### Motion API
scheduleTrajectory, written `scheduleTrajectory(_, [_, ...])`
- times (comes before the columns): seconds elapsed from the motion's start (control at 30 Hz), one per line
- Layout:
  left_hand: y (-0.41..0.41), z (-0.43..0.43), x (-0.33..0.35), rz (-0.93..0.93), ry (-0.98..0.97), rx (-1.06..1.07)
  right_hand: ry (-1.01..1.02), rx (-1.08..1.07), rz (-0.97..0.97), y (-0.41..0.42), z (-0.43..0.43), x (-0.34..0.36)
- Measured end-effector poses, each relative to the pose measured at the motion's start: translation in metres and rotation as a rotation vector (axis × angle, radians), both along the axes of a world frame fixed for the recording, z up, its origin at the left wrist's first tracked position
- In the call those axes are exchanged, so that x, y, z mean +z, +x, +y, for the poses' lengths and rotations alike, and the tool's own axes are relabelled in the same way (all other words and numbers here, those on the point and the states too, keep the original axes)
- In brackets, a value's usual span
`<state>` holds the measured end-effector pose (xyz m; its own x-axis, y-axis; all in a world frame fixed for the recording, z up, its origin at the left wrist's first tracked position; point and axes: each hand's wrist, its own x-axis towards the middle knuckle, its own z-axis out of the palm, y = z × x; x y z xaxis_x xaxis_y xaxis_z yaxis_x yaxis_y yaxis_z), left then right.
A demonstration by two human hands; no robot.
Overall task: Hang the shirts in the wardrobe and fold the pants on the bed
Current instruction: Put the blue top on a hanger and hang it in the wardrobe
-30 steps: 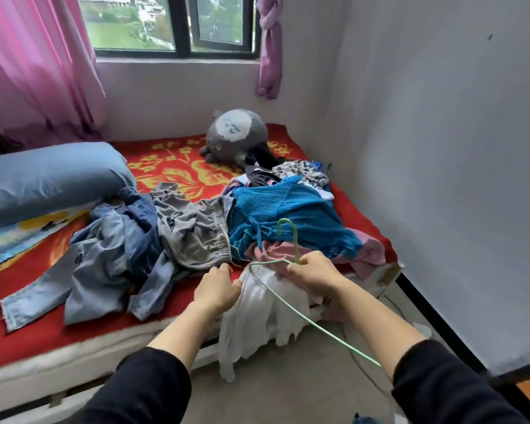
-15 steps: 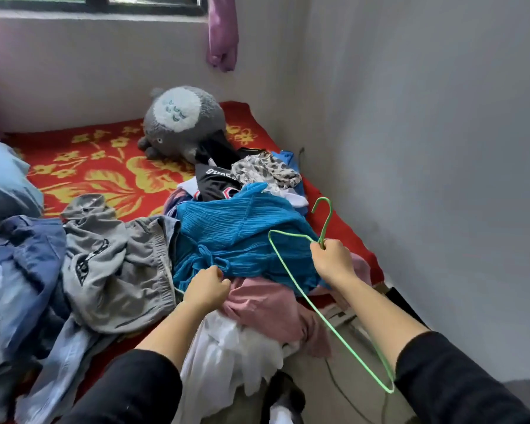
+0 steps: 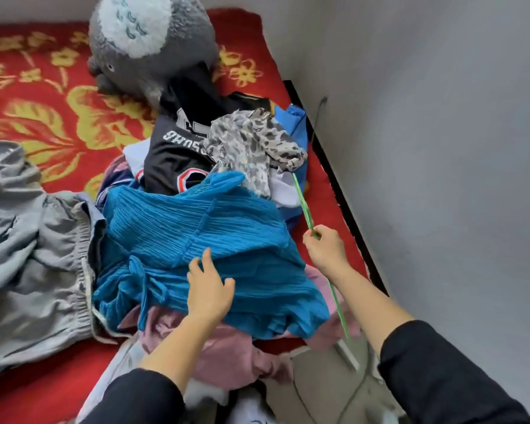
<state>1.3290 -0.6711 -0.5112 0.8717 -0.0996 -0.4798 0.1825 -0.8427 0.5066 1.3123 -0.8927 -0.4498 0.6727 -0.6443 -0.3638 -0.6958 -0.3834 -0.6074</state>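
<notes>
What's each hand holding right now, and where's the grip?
Right hand pinches the green hanger partway along its wire; seen edge-on, the exact part is unclear. Left hand is open over the blue shirt, gripping nothing.

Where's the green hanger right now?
In the head view the green hanger is right of centre, gripped by the right hand, between the blue top and the wall, its far end by the spotted cloth.

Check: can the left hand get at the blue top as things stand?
Probably yes. The left hand is open right over the blue top, which lies uppermost there, with nothing covering it near the hand.
</notes>
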Motion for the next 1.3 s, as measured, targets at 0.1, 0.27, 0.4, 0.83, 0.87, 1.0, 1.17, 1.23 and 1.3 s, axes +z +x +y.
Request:
scheduleTrajectory(0.1, [0.025, -0.007, -0.011, -0.182, 0.143, -0.021, 0.218, -0.014, 0.063, 0.012, -0.001, -0.032])
scheduleTrajectory(0.27, [0.07, 0.006, -0.035, -0.153, 0.319, -0.213, 0.528, -0.108, 0.047, 0.028, 0.015, -0.061])
scheduleTrajectory(0.4, [0.075, 0.007, -0.027, 0.123, -0.285, -0.123, 0.43, -0.151, -0.165, 0.052, 0.032, -0.054])
scheduleTrajectory(0.83, [0.059, 0.101, -0.031, -0.155, -0.126, 0.415, 0.083, 0.426, 0.372, 0.073, 0.094, -0.087])
scheduleTrajectory(0.87, [0.071, 0.114, -0.036, -0.205, -0.045, 0.494, 0.082, 0.414, 0.372, 0.069, 0.095, -0.087])
scheduleTrajectory(1.0, [0.108, 0.15, -0.055, 0.143, 0.074, 0.495, 0.01, 0.381, 0.206, 0.069, 0.103, -0.076])
scheduleTrajectory(1.17, [0.099, 0.152, -0.053, 0.115, -0.415, 0.283, 0.002, 0.395, 0.002, 0.091, 0.126, -0.055])
scheduleTrajectory(1.23, [0.082, 0.147, -0.041, 0.12, -0.587, 0.155, 0.066, 0.44, 0.039, 0.1, 0.144, -0.053])
scheduleTrajectory(1.3, [0.065, 0.146, -0.033, 0.218, -0.739, 0.057, 0.136, 0.457, 0.114, 0.108, 0.165, -0.055])
